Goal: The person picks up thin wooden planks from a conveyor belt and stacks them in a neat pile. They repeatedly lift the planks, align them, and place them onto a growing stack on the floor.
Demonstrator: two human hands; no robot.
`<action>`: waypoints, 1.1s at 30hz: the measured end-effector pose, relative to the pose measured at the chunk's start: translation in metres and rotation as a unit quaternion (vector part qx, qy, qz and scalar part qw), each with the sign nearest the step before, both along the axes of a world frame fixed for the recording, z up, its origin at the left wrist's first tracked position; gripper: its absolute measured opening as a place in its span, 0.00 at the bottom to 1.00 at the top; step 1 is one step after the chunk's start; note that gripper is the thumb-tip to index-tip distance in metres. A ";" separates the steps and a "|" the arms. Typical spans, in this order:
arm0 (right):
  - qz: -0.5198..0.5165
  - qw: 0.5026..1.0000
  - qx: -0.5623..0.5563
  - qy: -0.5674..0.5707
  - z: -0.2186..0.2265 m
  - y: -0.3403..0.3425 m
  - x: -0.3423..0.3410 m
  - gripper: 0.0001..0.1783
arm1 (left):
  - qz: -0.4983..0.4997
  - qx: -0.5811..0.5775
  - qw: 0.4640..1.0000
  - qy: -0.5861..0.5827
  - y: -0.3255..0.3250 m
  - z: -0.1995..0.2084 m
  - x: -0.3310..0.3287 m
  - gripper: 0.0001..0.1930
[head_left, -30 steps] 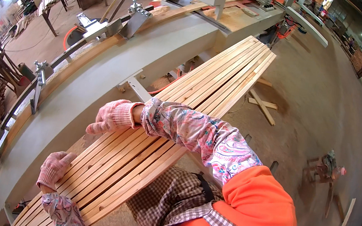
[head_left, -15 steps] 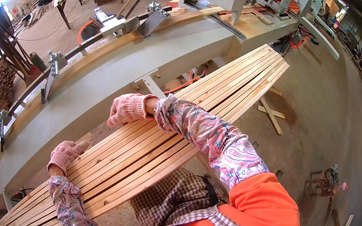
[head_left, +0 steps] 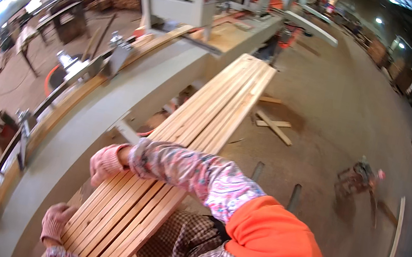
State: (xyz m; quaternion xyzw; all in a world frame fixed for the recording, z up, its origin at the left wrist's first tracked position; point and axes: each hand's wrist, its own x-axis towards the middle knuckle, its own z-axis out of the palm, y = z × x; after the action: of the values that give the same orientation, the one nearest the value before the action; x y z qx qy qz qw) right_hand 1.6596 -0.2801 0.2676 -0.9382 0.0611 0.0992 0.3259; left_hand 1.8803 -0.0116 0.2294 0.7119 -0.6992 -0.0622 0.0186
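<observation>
A bundle of long, pale wooden strips (head_left: 209,110) lies side by side across the front of my body, running from lower left up to the upper middle. In a pink knit glove, my left hand (head_left: 56,220) is closed over the bundle's far left edge near its lower end. Higher on that same edge, my right hand (head_left: 106,164), also gloved in pink, wraps round the strips with its arm laid across them. The fingertips of both hands are partly hidden. The bundle's near edge is close to my checked apron (head_left: 171,237).
Beyond the bundle runs a long grey machine bed (head_left: 85,119) with a wooden rail and metal stops (head_left: 25,136). A grey machine frame (head_left: 177,6) stands on it. Loose offcuts (head_left: 274,126) and a small stand (head_left: 358,181) are on the floor at right.
The view has turned right, so the machine and floor things sit further left. The bundle points more steeply away from me. Both hands keep their hold on its far edge.
</observation>
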 end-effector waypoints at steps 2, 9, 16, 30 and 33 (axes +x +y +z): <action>-0.023 0.999 0.033 0.003 -0.015 -0.010 -0.002 0.20 | 0.202 0.080 0.973 0.077 -0.029 0.032 -0.042 0.12; 0.038 0.999 0.017 0.009 0.016 0.011 0.011 0.15 | 0.028 -0.014 0.998 -0.052 0.022 0.006 -0.011 0.10; 0.032 0.990 0.001 -0.139 0.016 0.022 0.004 0.18 | 0.219 0.043 0.968 0.116 -0.006 0.033 -0.055 0.15; 0.003 0.983 -0.008 -0.181 -0.027 -0.030 0.009 0.26 | 0.280 0.105 0.953 0.042 -0.048 0.019 -0.035 0.28; 0.024 0.983 -0.049 -0.175 -0.013 -0.019 0.007 0.27 | 0.270 0.051 0.962 0.005 -0.047 0.019 -0.035 0.31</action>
State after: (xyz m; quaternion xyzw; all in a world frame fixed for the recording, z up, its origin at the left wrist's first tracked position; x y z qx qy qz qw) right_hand 1.6669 -0.2991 0.2548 -0.9570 -0.0146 -0.0618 0.2832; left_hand 1.8456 -0.0584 0.2480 0.8738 -0.4771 -0.0941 0.0014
